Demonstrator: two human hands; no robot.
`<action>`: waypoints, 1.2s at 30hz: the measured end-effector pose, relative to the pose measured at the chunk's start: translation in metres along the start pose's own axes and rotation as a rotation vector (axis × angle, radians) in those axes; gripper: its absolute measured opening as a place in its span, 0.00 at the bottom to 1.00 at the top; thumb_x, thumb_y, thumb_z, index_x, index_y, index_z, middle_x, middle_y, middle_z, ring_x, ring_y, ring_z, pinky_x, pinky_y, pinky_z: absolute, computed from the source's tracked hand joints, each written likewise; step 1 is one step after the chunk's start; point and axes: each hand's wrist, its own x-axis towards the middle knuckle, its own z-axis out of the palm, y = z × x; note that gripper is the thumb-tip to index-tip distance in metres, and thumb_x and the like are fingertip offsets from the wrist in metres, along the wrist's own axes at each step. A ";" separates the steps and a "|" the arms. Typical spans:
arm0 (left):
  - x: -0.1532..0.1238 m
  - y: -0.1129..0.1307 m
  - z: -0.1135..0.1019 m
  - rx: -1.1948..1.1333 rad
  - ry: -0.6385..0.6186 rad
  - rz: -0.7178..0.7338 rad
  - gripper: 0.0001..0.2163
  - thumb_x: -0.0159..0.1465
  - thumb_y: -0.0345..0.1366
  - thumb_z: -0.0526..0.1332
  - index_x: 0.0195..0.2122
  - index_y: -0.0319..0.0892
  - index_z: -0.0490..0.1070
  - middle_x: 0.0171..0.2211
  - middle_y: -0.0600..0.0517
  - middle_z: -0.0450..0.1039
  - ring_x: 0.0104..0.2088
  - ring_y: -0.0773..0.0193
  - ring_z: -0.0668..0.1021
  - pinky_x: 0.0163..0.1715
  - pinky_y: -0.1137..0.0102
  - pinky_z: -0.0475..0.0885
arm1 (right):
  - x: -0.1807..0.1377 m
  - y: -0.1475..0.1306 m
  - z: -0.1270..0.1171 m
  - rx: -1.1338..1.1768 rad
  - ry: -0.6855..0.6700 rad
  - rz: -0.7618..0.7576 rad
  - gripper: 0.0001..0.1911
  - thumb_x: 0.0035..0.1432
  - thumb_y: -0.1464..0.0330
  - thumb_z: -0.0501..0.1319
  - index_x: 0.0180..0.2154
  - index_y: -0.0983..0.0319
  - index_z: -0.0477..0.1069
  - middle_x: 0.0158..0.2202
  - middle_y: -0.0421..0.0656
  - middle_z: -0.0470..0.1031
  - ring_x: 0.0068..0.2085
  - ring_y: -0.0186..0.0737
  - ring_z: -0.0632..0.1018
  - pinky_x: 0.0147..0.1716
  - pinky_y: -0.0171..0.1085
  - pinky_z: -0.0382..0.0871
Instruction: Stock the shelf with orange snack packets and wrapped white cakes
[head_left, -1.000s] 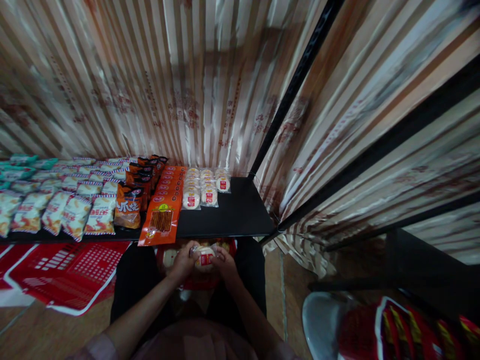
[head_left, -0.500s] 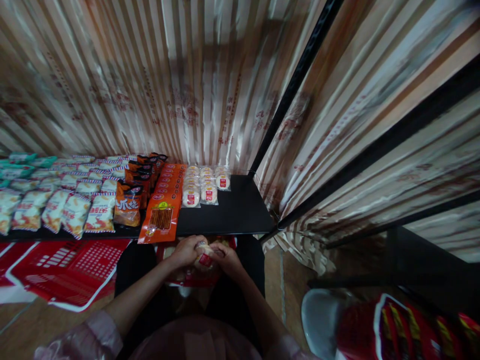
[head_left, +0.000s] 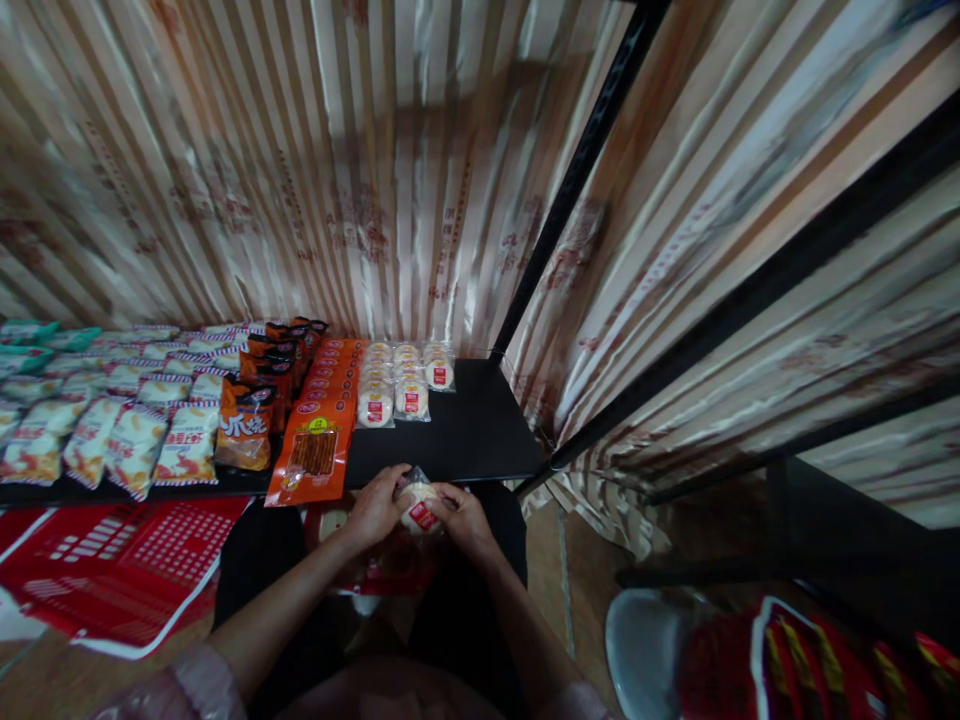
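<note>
Between my two hands is a round, pale packaged cake (head_left: 421, 511) in clear wrap with a red label, held just in front of the shelf's front edge. My left hand (head_left: 381, 508) is closed on its left side, and my right hand (head_left: 459, 518) grips its right side. Beyond them, rows of the same wrapped cakes (head_left: 376, 402) stand on the black shelf (head_left: 472, 430). Left of those rows lies a line of overlapping orange snack packets (head_left: 313, 452). Below my hands, a red container (head_left: 375, 572) sits between my knees, its contents mostly hidden.
Orange-and-black bags (head_left: 244, 430) and white snack bags (head_left: 187, 440) fill the shelf's left part. A red shopping bag (head_left: 161, 555) lies on the floor at left. Black posts (head_left: 577, 165) and a striped curtain (head_left: 300, 150) surround the shelf. A pale stool (head_left: 641, 640) stands at right.
My hands and the cake have risen slightly towards the shelf edge, and the cake's label has tilted. The camera view has shifted a little, so the shelf appears lower and further left.
</note>
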 end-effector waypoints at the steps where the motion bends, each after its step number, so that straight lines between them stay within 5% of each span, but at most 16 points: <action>1: 0.000 0.001 0.001 -0.002 0.026 0.000 0.20 0.55 0.34 0.56 0.50 0.42 0.64 0.39 0.50 0.69 0.40 0.64 0.72 0.43 0.70 0.66 | 0.001 -0.002 -0.001 0.037 0.018 0.012 0.15 0.38 0.61 0.66 0.31 0.62 0.74 0.27 0.40 0.76 0.29 0.40 0.75 0.31 0.37 0.68; 12: 0.004 0.015 0.028 0.029 0.318 0.034 0.16 0.57 0.32 0.52 0.48 0.41 0.62 0.42 0.48 0.64 0.38 0.64 0.71 0.44 0.64 0.68 | 0.020 -0.021 -0.019 0.167 0.188 -0.008 0.23 0.36 0.56 0.68 0.34 0.65 0.74 0.27 0.43 0.77 0.27 0.39 0.75 0.30 0.37 0.69; 16: 0.012 0.025 0.037 -0.021 0.312 0.074 0.20 0.58 0.30 0.50 0.53 0.40 0.56 0.43 0.48 0.62 0.36 0.66 0.71 0.43 0.65 0.69 | 0.032 -0.023 -0.027 0.137 0.197 -0.026 0.24 0.37 0.56 0.67 0.35 0.65 0.74 0.29 0.44 0.77 0.29 0.40 0.75 0.31 0.37 0.70; 26: 0.044 0.030 0.049 -0.007 0.272 0.065 0.20 0.58 0.28 0.48 0.52 0.39 0.58 0.44 0.47 0.63 0.41 0.66 0.71 0.45 0.67 0.68 | 0.065 -0.012 -0.048 0.042 0.296 -0.065 0.20 0.38 0.58 0.65 0.33 0.64 0.75 0.31 0.44 0.76 0.30 0.39 0.75 0.30 0.35 0.69; 36: 0.079 0.044 0.052 0.155 0.273 -0.048 0.20 0.55 0.25 0.49 0.49 0.35 0.64 0.44 0.45 0.68 0.47 0.61 0.67 0.51 0.67 0.61 | 0.103 0.000 -0.074 -0.347 0.421 -0.084 0.18 0.42 0.59 0.61 0.36 0.61 0.76 0.29 0.41 0.77 0.30 0.38 0.75 0.31 0.34 0.69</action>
